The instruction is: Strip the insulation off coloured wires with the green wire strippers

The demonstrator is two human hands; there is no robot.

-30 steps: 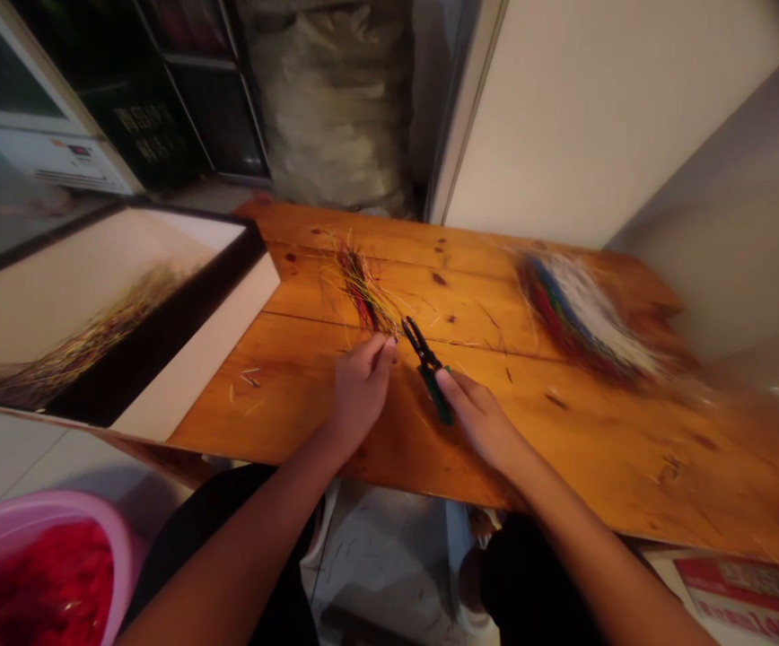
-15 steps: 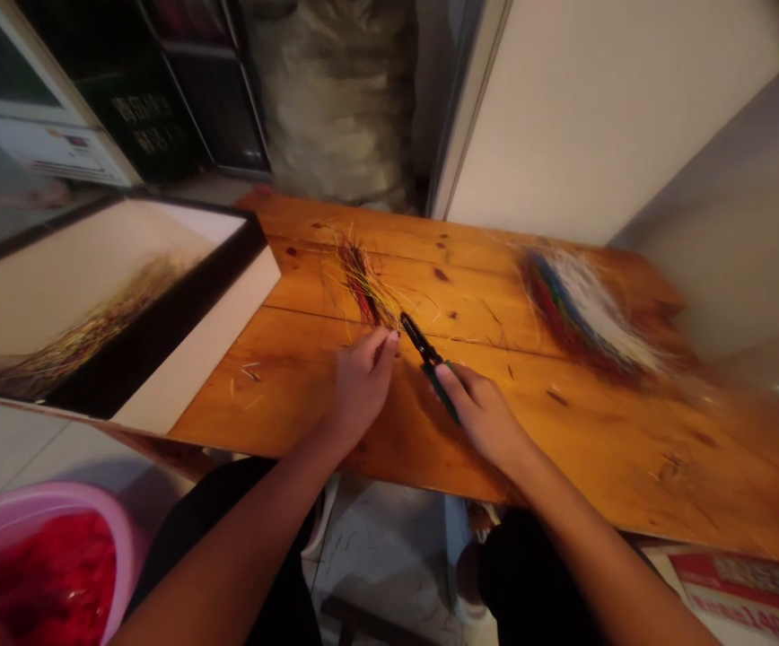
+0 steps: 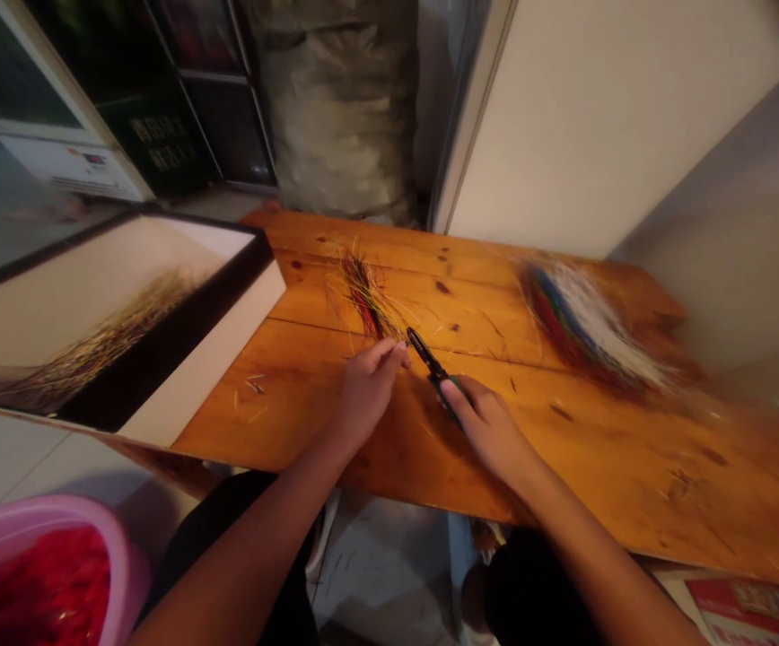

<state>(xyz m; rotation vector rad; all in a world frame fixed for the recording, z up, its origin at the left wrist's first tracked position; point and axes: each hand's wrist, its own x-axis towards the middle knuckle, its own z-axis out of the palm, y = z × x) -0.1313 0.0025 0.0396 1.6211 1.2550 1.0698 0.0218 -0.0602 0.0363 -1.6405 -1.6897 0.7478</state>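
Pliers [image 3: 433, 365] look slim, black, green-handled.

wires [image 3: 366, 296] on table [image 3: 598, 475], box [image 3: 207, 368] at left

Blk-grn pliers [image 3: 428, 356] tilted nr wires [image 3: 366, 296]

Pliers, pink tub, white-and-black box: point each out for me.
Pliers [image 3: 429, 360], head view: on the black working end.
Pink tub [image 3: 118, 563], head view: on its rim.
White-and-black box [image 3: 218, 353], head view: on its white outer wall.
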